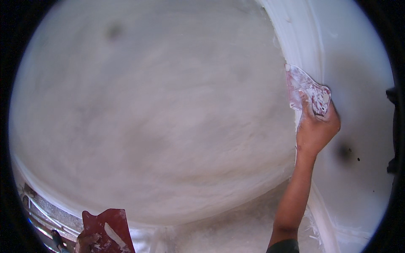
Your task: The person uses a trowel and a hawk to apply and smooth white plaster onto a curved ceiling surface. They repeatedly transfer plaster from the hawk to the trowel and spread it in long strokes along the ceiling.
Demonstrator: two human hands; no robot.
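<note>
My right hand is closed on a putty spreader, a flat blade smeared with white paste over red. Its straight edge lies along the border between a white coated strip and the large grey-beige wall surface. At the lower left, my left hand grips a dark red spreader plate by its left side. A streak of white putty lies on that plate. Part of the left hand is cut off by the lower edge.
To the right of the white strip runs a smooth pale bluish-white surface with a few small dark holes. Along the bottom is a dusty whitish floor. At the lower left are pale pipes or rods and a dark-handled object.
</note>
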